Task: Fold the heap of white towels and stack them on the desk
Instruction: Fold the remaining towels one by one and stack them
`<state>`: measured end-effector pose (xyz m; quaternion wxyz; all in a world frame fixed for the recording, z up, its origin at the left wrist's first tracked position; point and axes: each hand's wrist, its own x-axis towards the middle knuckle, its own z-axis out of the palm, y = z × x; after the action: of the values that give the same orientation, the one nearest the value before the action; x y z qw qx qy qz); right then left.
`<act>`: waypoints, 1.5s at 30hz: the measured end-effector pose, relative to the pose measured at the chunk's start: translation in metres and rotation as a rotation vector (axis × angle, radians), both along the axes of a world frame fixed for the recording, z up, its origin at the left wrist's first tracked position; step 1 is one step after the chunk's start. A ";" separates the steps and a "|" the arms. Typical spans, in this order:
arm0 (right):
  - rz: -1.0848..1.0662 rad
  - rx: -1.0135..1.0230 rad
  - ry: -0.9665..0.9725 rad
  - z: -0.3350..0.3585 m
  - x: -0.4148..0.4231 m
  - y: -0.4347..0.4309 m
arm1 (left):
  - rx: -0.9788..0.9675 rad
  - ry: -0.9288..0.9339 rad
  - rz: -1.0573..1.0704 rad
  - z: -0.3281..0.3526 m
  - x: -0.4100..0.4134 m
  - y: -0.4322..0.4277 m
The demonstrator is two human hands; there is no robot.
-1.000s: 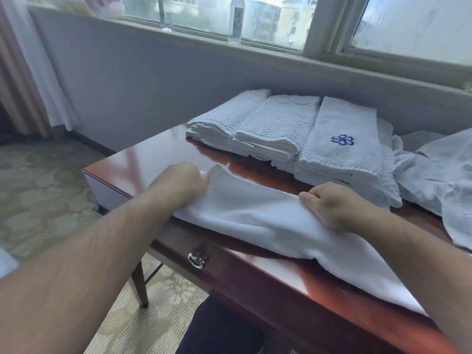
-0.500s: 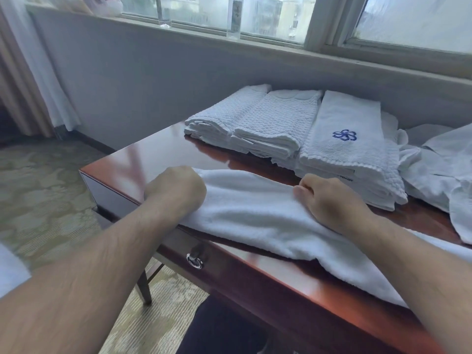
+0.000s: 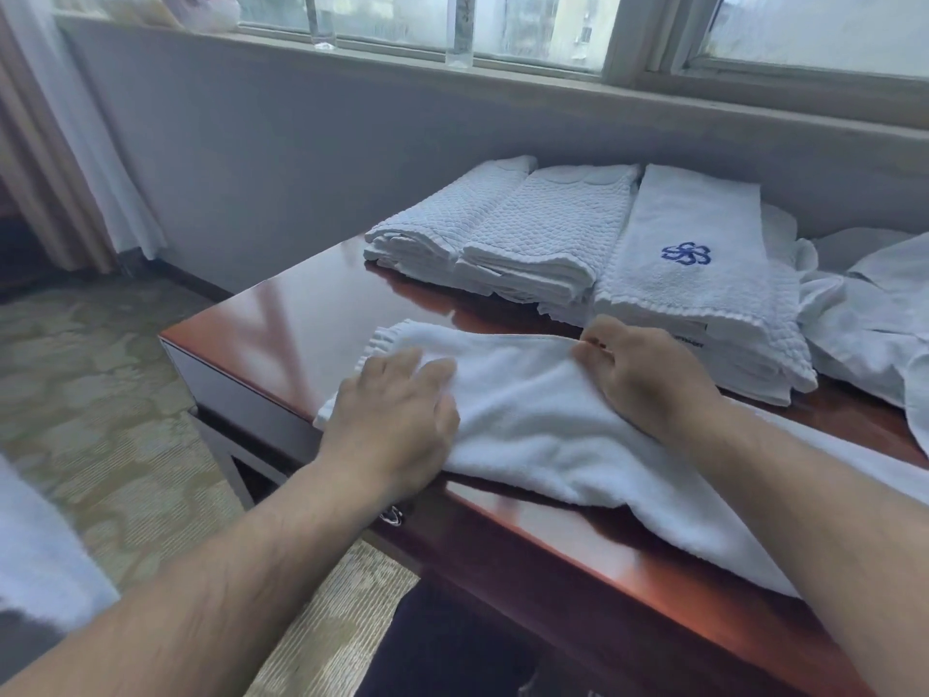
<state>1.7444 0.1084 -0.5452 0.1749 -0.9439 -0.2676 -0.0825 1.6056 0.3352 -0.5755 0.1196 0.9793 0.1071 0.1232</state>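
Observation:
A long white towel (image 3: pixel 533 425) lies folded lengthwise along the front edge of the reddish wooden desk (image 3: pixel 301 304). My left hand (image 3: pixel 397 420) lies flat on its left end with fingers spread. My right hand (image 3: pixel 648 374) pinches the towel's far edge near the middle, fingers curled. Behind them three folded white towel stacks (image 3: pixel 553 244) sit side by side, the right one bearing a blue flower logo (image 3: pixel 686 254). A heap of loose white cloth (image 3: pixel 874 319) lies at the far right.
A grey wall and window sill with bottles (image 3: pixel 460 37) rise behind the desk. A drawer handle (image 3: pixel 392 517) shows under the desk's front edge. Patterned carpet (image 3: pixel 100 394) lies at left, a curtain (image 3: pixel 60 143) hangs at far left, and white cloth (image 3: pixel 35 545) sits at lower left.
Both hands carried the towel's near edge away from me, folding it over lengthwise. My left hand has opened and now lies flat on the left end; my right still pinches the edge.

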 end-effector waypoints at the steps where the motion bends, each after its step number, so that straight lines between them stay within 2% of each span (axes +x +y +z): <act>1: -0.031 -0.070 0.034 0.000 0.001 0.002 | 0.009 0.056 0.016 -0.001 0.001 0.002; 3: -0.101 -0.161 0.058 -0.001 0.003 0.003 | -0.035 0.114 0.080 0.000 0.003 0.007; 7: -0.127 -0.137 -0.059 -0.005 -0.005 0.004 | -0.237 0.059 0.220 0.000 0.012 0.016; 11: -0.005 -0.056 0.006 -0.005 -0.019 0.004 | -0.117 0.089 0.127 0.003 0.029 0.030; 13: 0.012 -0.092 -0.112 -0.002 -0.027 -0.002 | -0.041 0.031 0.093 0.008 0.036 0.034; 15: -0.017 -0.032 -0.194 0.001 -0.041 -0.011 | -0.028 -0.095 0.026 0.012 0.036 0.029; 17: -0.067 -0.008 -0.119 0.000 -0.054 -0.025 | -0.106 -0.159 -0.138 0.014 0.034 0.016; 19: -0.107 -0.110 0.060 -0.008 -0.065 -0.037 | -0.131 -0.027 -0.270 0.011 0.031 0.000; 21: -0.068 -0.261 0.199 -0.016 -0.070 -0.048 | 0.001 0.165 -0.251 0.007 0.030 -0.010; 23: -0.059 -0.308 0.234 -0.016 -0.073 -0.052 | 0.078 0.231 -0.170 0.007 0.028 -0.014; 28: -0.230 -0.275 0.264 -0.002 -0.086 -0.070 | 0.024 0.246 -0.116 0.015 0.019 -0.045; 31: -0.284 -0.224 0.258 0.002 -0.095 -0.102 | 0.035 0.175 -0.230 0.020 0.022 -0.080; 36: -0.526 -0.067 0.251 0.002 -0.122 -0.190 | 0.021 0.147 -0.478 0.027 0.047 -0.171; 39: -0.751 -0.106 0.271 -0.002 -0.134 -0.252 | -0.023 0.065 -0.687 0.027 0.055 -0.228; 41: -0.868 -0.166 0.287 -0.005 -0.139 -0.287 | 0.014 0.009 -0.784 0.019 0.052 -0.254; 45: -0.896 -0.174 0.282 -0.014 -0.140 -0.323 | 0.098 0.103 -0.802 -0.001 0.051 -0.269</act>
<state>1.6042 -0.2146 -0.5589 0.0772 -0.9795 0.1862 0.0017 1.6566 0.0661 -0.5767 0.1058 0.9528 -0.2837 0.0225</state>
